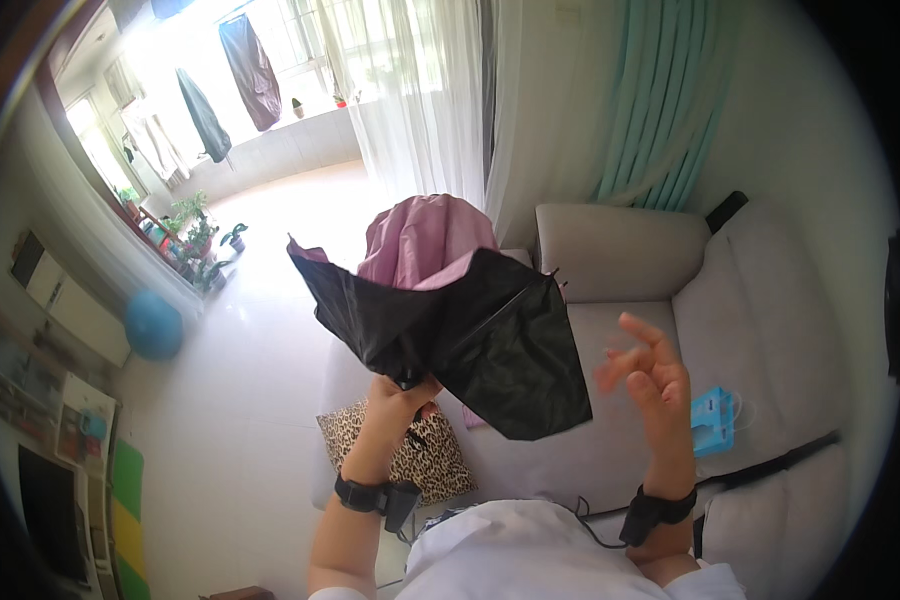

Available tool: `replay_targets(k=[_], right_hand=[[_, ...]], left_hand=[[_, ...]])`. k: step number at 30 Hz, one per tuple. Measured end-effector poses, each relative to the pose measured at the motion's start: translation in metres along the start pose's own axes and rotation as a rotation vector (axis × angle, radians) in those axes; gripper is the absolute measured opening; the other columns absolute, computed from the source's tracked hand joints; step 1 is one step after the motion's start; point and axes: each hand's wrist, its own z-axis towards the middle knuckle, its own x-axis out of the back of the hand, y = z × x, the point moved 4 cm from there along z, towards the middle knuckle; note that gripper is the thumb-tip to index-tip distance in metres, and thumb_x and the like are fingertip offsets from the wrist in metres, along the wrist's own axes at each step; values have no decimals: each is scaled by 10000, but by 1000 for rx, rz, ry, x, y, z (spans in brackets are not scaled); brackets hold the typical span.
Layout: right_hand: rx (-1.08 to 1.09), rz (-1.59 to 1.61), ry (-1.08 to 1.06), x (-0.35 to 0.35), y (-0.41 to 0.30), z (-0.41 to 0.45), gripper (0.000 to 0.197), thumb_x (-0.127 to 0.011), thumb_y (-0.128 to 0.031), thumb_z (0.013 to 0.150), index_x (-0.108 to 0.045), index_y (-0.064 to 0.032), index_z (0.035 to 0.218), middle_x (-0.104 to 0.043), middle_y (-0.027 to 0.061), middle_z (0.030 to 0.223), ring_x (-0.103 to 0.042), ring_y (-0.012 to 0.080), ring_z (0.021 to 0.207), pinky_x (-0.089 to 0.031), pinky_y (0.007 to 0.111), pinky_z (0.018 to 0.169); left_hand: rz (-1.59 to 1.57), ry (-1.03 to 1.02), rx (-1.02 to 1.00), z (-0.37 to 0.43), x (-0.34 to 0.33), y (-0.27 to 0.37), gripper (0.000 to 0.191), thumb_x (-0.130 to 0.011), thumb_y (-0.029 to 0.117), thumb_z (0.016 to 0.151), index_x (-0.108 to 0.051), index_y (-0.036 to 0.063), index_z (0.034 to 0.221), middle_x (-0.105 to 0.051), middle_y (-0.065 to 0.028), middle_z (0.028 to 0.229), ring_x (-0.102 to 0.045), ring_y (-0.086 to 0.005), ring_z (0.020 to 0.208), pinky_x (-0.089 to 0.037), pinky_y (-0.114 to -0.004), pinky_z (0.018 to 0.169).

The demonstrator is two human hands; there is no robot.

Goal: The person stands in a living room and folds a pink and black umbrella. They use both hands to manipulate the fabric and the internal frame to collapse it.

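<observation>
In front of me is a folding umbrella [525, 360] with loose, partly gathered panels, black on one side and pink on the other. My left hand [403, 401] grips it low down, where the black cloth comes together. The handle is mostly hidden by my fingers. To the right of the umbrella, my right hand [649, 367] is raised in the air, holding nothing, its fingers spread and slightly blurred. A leopard-print cushion [439, 469] lies on the sofa behind my left wrist. A scrap of pink cloth [476, 417] shows under the umbrella's edge.
A grey sofa [622, 330] extends under and to the right of the umbrella. On its seat rests a blue packet [711, 421]. Across the pale floor are a blue ball [152, 325] and potted plants [202, 236]. Clothes [251, 71] hang by the window beyond a sheer curtain [412, 112].
</observation>
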Motion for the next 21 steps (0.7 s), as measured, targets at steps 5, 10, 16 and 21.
replay_targets(k=[5, 10, 16, 21], right_hand=[[158, -192, 210, -16, 21, 0, 822, -742, -96, 762, -273, -11, 1432, -563, 145, 1195, -589, 226, 1003, -464, 303, 864], [-191, -238, 95, -33, 5, 3, 880, -730, -3, 693, -275, -55, 1444, -572, 150, 1166, -539, 234, 1097, -460, 307, 868], [481, -827, 329, -34, -49, 8, 837, -711, -25, 688, -316, -61, 1425, -478, 161, 1333, -455, 318, 1237, -338, 416, 1037], [632, -1118, -216, -75, -58, 21, 625, -764, -105, 630, -572, -111, 1224, -477, 97, 1367, -370, 305, 1330, -248, 476, 1116]], left_hand=[[3, 84, -22, -4, -7, -9, 39, -648, 35, 815, -626, 9, 796, -605, -50, 687, -556, -127, 563, -430, -252, 527], [238, 160, -174, 3, 8, -17, 90, -604, -2, 776, -622, -13, 864, -569, -50, 637, -532, -126, 551, -422, -249, 527], [906, 356, -752, 1, 5, -6, 443, -638, 153, 805, -521, 24, 1212, -612, -193, 1032, -594, -317, 963, -454, -378, 854], [668, 173, -646, -9, -10, 9, 190, -660, 55, 744, -644, -7, 923, -678, -153, 828, -667, -309, 816, -507, -361, 747]])
